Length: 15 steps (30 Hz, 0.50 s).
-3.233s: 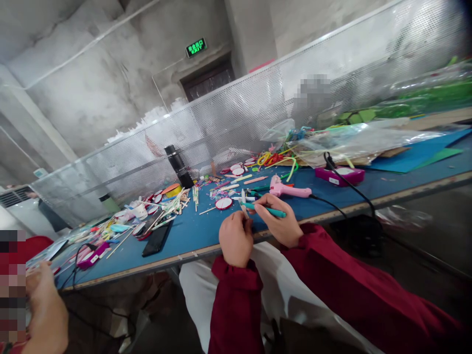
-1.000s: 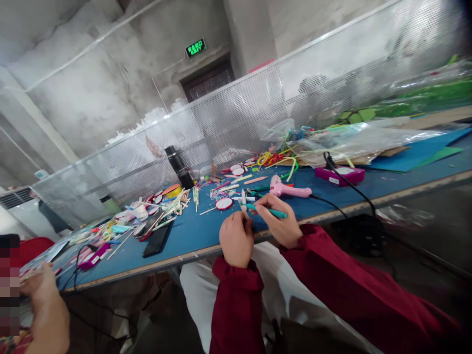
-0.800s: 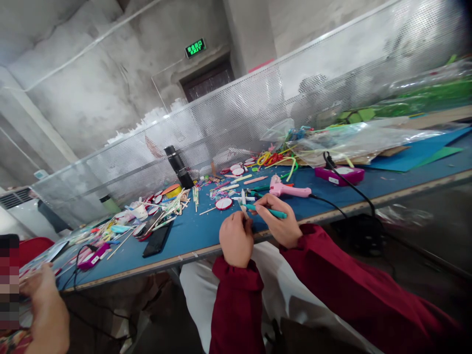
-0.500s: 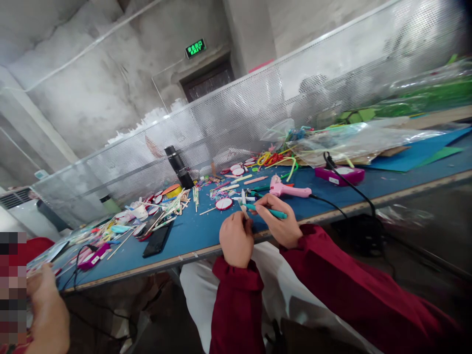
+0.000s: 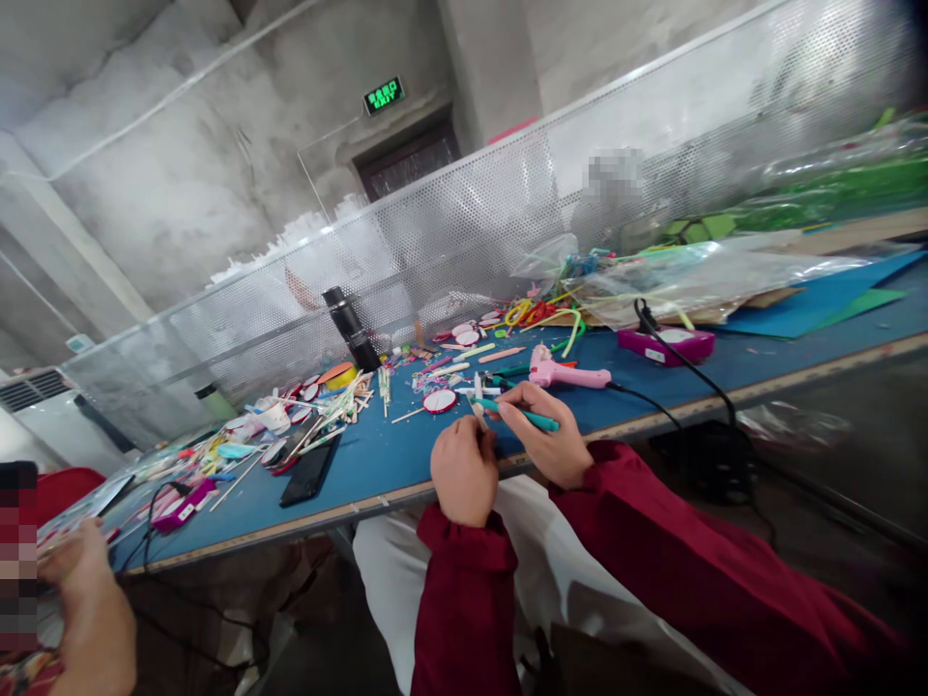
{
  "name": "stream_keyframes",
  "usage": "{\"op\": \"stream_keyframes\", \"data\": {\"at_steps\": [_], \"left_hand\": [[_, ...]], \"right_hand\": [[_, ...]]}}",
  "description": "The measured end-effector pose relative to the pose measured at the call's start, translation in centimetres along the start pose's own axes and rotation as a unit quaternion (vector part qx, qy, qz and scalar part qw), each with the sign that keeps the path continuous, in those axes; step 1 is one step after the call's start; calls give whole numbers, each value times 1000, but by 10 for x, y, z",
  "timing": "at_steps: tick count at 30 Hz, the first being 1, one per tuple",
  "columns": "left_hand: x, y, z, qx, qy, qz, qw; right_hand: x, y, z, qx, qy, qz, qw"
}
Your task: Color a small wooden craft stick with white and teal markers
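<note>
My left hand [image 5: 464,472] is closed in a fist at the near edge of the blue table [image 5: 377,454], gripping a thin pale stick [image 5: 477,410] that pokes up above the knuckles. My right hand [image 5: 545,435] is closed around a teal pen [image 5: 533,418], its tip pointing left toward the stick. Both hands touch each other just over the table edge. A pink glue gun [image 5: 562,370] lies right behind my right hand.
A black phone [image 5: 308,471], a black flask [image 5: 352,329], a red-rimmed white disc [image 5: 440,399], heaps of sticks and pipe cleaners clutter the table. A purple box [image 5: 665,343] with a black cable sits right. A mesh screen [image 5: 507,213] backs the table. Another person's hand [image 5: 87,604] is at lower left.
My hands have barely moved; the pen tip shifted slightly against the stick. The other person's hand at lower left has shifted a little.
</note>
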State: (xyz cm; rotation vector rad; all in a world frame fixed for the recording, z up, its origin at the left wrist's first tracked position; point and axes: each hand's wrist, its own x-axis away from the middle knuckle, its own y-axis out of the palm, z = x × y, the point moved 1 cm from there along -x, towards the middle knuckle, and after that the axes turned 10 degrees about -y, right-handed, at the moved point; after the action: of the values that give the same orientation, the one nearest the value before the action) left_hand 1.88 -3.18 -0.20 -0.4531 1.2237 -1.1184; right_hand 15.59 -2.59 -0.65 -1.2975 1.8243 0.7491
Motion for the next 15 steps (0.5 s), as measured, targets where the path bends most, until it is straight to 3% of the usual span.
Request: {"op": "stream_keyframes", "data": {"at_steps": [15], "left_hand": [[-1,2,-1,4,2,3,1000]], "right_hand": [[1,1,1,-17,19,8,1000]]}}
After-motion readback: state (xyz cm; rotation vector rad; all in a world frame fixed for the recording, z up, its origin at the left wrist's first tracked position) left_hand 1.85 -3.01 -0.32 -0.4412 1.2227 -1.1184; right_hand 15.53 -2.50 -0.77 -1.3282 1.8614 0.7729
